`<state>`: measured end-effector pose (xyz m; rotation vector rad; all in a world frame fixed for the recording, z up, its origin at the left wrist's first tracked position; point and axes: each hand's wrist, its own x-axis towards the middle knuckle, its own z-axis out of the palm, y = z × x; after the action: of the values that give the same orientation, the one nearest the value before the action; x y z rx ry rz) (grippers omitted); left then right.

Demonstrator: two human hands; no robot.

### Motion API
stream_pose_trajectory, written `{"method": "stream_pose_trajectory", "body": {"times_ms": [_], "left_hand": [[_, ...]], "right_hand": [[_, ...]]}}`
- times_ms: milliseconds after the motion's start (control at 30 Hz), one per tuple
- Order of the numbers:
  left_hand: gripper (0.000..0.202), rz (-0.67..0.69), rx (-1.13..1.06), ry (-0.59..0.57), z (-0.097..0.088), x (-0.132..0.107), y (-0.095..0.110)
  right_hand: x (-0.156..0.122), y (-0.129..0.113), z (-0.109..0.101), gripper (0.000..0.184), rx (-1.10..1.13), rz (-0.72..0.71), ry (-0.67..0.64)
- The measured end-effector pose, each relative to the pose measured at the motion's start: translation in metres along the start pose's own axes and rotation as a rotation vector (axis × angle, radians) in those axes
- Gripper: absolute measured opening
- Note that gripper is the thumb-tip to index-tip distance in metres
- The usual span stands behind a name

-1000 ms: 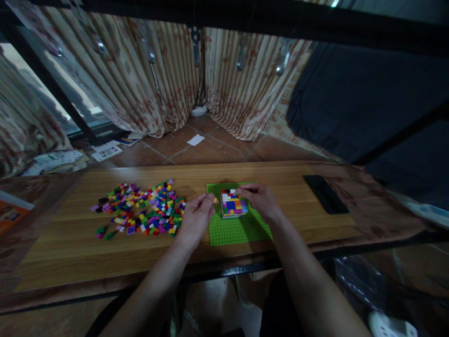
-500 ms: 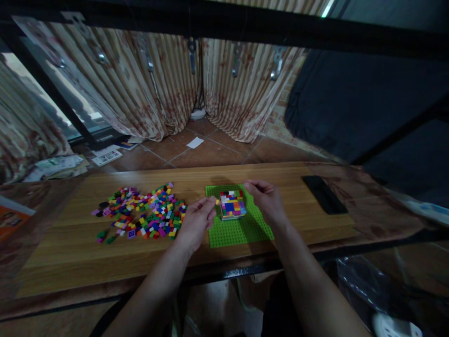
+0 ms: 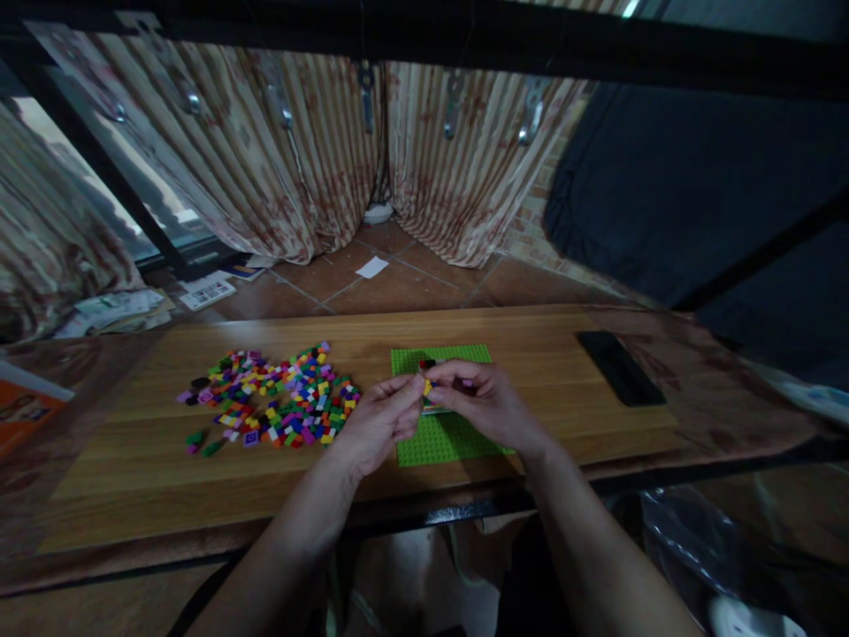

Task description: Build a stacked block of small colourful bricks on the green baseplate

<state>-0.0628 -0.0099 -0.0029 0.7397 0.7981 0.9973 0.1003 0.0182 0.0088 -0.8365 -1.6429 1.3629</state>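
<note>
A small yellow toy brick is pinched between the fingertips of my left hand and my right hand, which meet above the green baseplate. Both hands are closed, thumb against fingers. Beneath my right hand stands a block built of many coloured bricks; most of it is hidden, with only a dark and red back corner and a bit of its front edge showing. Left of my left hand lies a wide heap of loose coloured bricks.
Everything rests on a long wooden tabletop. A black phone-like slab lies toward the right end. Two green pieces sit apart at the heap's front left. A dark bar crosses overhead, with metal hooks hanging from it.
My right hand has come left and down from beside the brick block, and its fingertips now meet the yellow brick in my left hand. The block has become mostly covered.
</note>
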Motion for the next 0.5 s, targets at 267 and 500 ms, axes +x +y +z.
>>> {"method": "stream_pose_trajectory", "body": {"times_ms": [267, 500], "left_hand": [[0.03, 0.196, 0.353, 0.293, -0.003, 0.011, -0.006], [0.028, 0.339, 0.636, 0.222, 0.002, 0.012, -0.011]], "right_hand": [[0.004, 0.015, -0.032, 0.018, -0.621, -0.091, 0.22], [0.006, 0.017, -0.024, 0.019, -0.847, -0.095, 0.162]]}}
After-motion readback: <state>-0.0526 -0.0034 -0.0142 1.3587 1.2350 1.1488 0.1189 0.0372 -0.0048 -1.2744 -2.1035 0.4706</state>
